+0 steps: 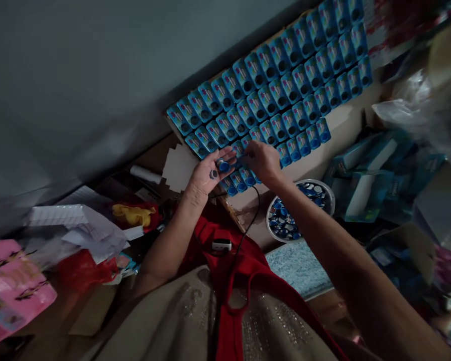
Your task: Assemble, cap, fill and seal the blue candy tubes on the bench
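My left hand is palm up, fingers loosely extended, with a few small round blue-and-silver caps resting on the palm and fingers. Just to its right, my right hand is closed in a pinch over the lower rows of blue cards. Whatever its fingertips hold is hidden. The blue printed cards lie in slanting rows on a pale board. Many show a dark round spot at one end; several in the bottom row show a blue round piece there. Part of the lower rows is covered by my hands.
A clear round tub full of similar caps stands below my right forearm. Blue boxes and clear plastic lie at right. Papers and a pink package are at left. A black cable hangs near my lap.
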The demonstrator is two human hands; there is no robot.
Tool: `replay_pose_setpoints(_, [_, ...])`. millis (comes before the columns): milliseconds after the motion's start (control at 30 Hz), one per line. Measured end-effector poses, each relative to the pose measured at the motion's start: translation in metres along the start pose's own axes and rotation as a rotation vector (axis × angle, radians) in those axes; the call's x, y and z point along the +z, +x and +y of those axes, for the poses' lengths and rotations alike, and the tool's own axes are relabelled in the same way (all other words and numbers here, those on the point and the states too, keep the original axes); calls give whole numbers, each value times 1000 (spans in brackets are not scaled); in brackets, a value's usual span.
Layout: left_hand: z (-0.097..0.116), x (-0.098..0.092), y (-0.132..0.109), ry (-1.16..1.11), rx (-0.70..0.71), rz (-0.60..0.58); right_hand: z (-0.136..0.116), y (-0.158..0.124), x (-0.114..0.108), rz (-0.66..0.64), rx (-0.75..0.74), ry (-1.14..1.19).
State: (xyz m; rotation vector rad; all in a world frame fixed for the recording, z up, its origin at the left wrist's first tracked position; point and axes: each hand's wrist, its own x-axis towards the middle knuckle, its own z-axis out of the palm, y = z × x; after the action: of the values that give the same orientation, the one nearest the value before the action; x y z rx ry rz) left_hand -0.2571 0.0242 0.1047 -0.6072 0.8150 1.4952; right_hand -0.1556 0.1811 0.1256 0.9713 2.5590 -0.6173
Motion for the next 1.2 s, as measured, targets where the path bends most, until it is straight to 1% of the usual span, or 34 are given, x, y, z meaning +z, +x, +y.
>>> replay_pose_setpoints(100, [-3, 0, 1, 37, -19, -7, -11, -24, 6, 99, -159, 195])
replay_pose_setpoints(167, [-7, 4, 4, 65, -54, 1, -16, -35, 11, 121, -241, 260])
replay_pose_setpoints(267, [-15, 13, 9, 77, -100, 26, -14, -43, 18, 133, -282, 285])
replay_pose_setpoints(333, [-18, 20, 11, 78, -112, 37, -7, -45, 19, 153, -250, 339])
replay_pose_setpoints(367, [-19, 22, 12, 81, -112, 38, -2, -45, 17, 173, -202, 377])
replay_pose_setpoints(433, [-18, 27, 12, 86, -95, 37, 10, -41, 13, 230, -56, 425])
replay_pose_setpoints(500, [-14, 30, 13, 80, -51, 33, 22, -31, 7, 267, 75, 388])
replay_pose_setpoints(533, [-11, 32, 14, 73, -29, 33, 26, -25, 4, 260, 105, 343])
replay_pose_setpoints(600, [-4, 36, 15, 60, 6, 30, 32, -10, 0, 200, 108, 237])
replay_pose_setpoints(700, [6, 43, 20, 54, 13, 27, 33, 8, -1, 101, 101, 95])
replay_pose_setpoints(800, [13, 48, 26, 47, -14, 40, 34, 25, 4, 90, 123, 26])
replay_pose_setpoints(900, [16, 48, 33, 30, -31, 35, 39, 41, 6, 89, 126, 41])
replay_pose_setpoints(967, [17, 48, 35, 20, -19, 23, 40, 46, 3, 63, 126, 39])
replay_pose_setpoints(1067, [18, 49, 33, 19, 7, 42, 36, 38, -8, 45, 66, 26])
replay_pose_setpoints(1133, [18, 50, 30, 29, 28, 69, 29, 21, -13, 94, 8, 71])
replay_pose_setpoints(1200, [15, 51, 28, 48, 42, 83, 19, 1, -13, 169, -45, 159])
